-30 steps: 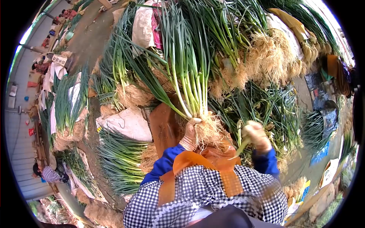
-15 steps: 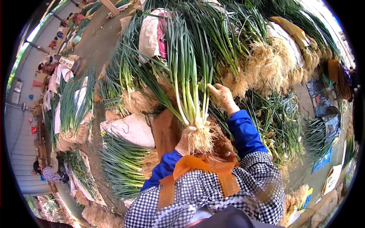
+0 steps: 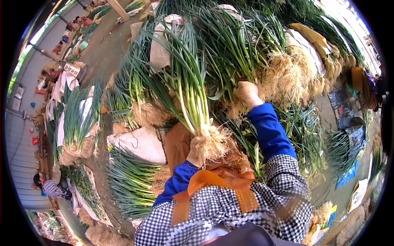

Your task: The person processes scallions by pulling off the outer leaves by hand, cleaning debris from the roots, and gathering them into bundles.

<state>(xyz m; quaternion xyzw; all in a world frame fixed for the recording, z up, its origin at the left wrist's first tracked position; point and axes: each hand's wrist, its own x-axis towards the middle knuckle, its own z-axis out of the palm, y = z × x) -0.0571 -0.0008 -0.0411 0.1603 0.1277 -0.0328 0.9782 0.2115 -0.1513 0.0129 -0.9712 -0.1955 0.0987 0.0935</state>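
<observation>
My left hand [image 3: 194, 153] is closed around the white base of a bunch of green onions [image 3: 193, 102], just behind its tangle of pale roots [image 3: 212, 144]. The bunch leans a little to the left, its long leaves pointing away from me. My right hand [image 3: 248, 94] is reached forward to the root end of a heap of green onions [image 3: 242, 53]. Its fingers are curled in, and the hand hides whatever lies in them. An orange-brown apron [image 3: 177, 141] covers my lap under the bunch.
Left of me lie a pile of green onions [image 3: 133, 180] and a white sack [image 3: 139, 143]. Loose trimmed leaves [image 3: 303, 135] cover the ground at right. More rooted bunches [image 3: 293, 69] stand at upper right. A person [image 3: 52, 186] is at far left.
My right hand has left the bunch and moved forward to the heap, its fingers curling in. The bunch in my left hand has tipped left, its roots swinging slightly right.
</observation>
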